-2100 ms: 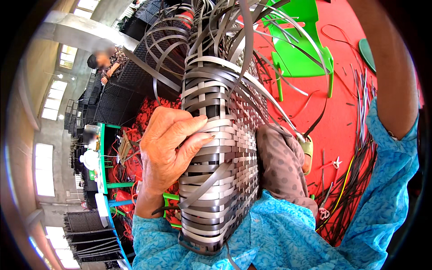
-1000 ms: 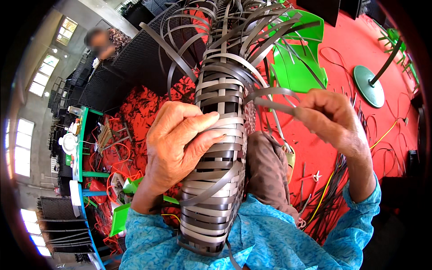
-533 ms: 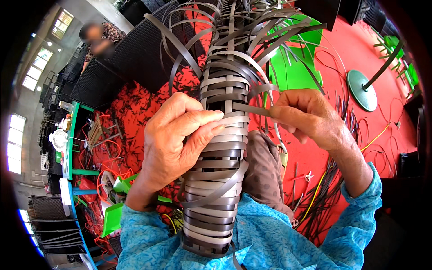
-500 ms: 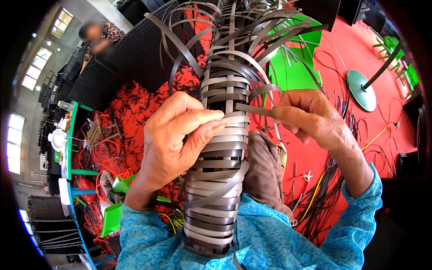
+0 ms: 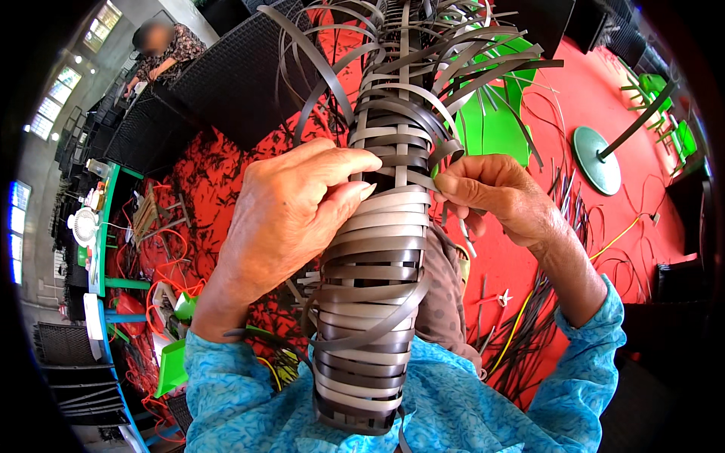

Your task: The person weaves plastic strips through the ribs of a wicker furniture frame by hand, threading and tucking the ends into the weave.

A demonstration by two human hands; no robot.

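Pinching a flat grey strip [image 5: 418, 179] just above and right of centre in the head view, clamping thumb and fingers of the right hand [image 5: 502, 195] together on it; poising the left hand [image 5: 291, 208] over the left edge of a woven piece [image 5: 371, 311] running down mid-frame, showing a gap between thumb and forefinger tips, leaving any hold there impossible to tell. Handling, judging by looks, light, springy, slippery material, probably best taken flat near the weave. Angling both forearms [image 5: 566, 272] inward from lower left and lower right, curling the right fingers under.

Left grip [image 5: 298, 192] slightly parted; right grip [image 5: 502, 195] pinched close by.
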